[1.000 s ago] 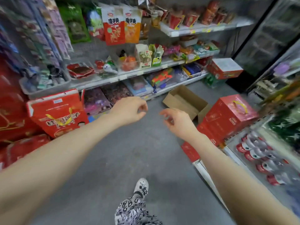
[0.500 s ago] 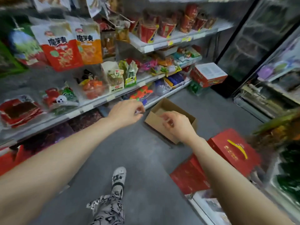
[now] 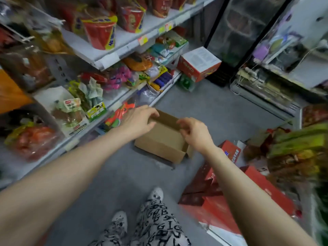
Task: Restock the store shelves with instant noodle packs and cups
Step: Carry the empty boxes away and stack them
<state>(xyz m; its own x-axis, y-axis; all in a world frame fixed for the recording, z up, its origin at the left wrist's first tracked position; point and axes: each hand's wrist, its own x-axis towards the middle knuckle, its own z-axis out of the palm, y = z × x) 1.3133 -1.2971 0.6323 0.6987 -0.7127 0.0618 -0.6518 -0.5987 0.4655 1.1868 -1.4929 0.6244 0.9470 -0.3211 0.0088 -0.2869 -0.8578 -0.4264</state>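
Note:
An open brown cardboard box [image 3: 159,144] lies on the grey floor beside the bottom shelf, and its inside shows nothing. My left hand [image 3: 140,119] hovers over the box's far left rim with its fingers loosely curved, holding nothing. Over the right rim, my right hand [image 3: 195,132] hangs with fingers loosely curled and nothing in it. Red instant noodle cups [image 3: 99,32] with yellow rims stand on the upper white shelf [image 3: 124,43] at the left, blurred by motion.
Lower shelves [image 3: 113,103] at left hold mixed snack bags. A red and white carton [image 3: 198,64] sits on the floor near a glass-door fridge [image 3: 248,27]. Red cartons [image 3: 221,201] lie at right. My patterned trousers and shoe [image 3: 156,194] are below.
The view has swung right and downward, moving closer to the cardboard box. Both hands now hang over the box instead of short of it, with their fingers still loosely curled.

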